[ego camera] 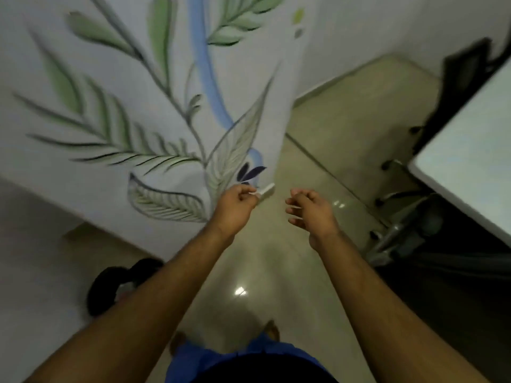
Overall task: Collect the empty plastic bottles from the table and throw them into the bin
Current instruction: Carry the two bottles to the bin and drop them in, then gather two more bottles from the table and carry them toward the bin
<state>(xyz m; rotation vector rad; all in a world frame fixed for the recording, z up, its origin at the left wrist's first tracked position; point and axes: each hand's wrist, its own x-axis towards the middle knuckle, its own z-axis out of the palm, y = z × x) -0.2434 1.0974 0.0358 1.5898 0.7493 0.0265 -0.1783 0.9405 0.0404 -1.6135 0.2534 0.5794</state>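
Head view, blurred by motion. Largest item: wall panel (124, 106) with painted green leaves and a blue stripe, filling the upper left of the frame. Next: glossy tiled floor (318, 167) down the centre. Table (470, 150) edge at the right of the frame; only a bare corner of its top shows. Below and behind it, a dark office chair (409, 225) with castor base. Dark rounded object (110, 286) at lower left, too blurred to identify.

No plastic bottles in frame. No bin identifiable either. Cannot tell how many bottles remain.

Left hand (235, 205), centre frame: fingers curled loosely, no bottle in it. A small pale object (266, 189) sits just beyond the fingertips; cannot tell whether it is held or is part of the wall behind.

Right hand (309, 210), just right of centre: fingers half curled, released, nothing in it.

Judgement: person is standing in transit between table and bin. To do this step well: turn toward the table at right, steady the head, locate the bottles first, then take one per hand by the body.

Writing, brands, labels: none legible.
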